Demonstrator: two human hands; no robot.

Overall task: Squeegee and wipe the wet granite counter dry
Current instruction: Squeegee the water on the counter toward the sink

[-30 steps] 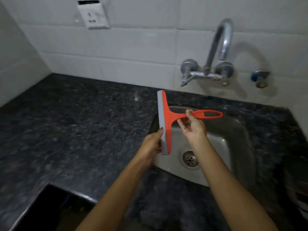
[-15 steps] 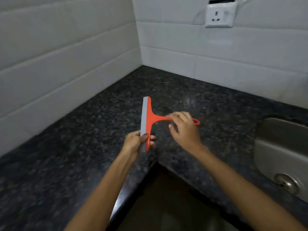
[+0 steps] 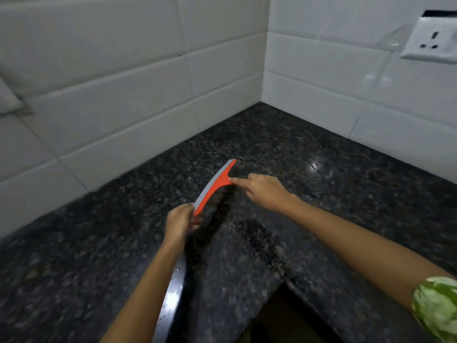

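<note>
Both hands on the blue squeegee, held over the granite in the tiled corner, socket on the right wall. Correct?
Not quite: the squeegee is orange-red with a grey blade, not blue. The head view shows it. The rest stands: the left hand grips the blade's near end, the right hand holds the handle, over the granite counter in the tiled corner, socket on the right wall.

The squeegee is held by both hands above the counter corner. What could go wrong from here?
1. The left hand pinches only the near tip of the squeegee, so the blade may twist or press unevenly and leave streaks.
2. The right hand hides the handle; a loose hold there could slip.
3. The tiled walls meet close behind, so water in the granite counter corner may be missed.
</note>
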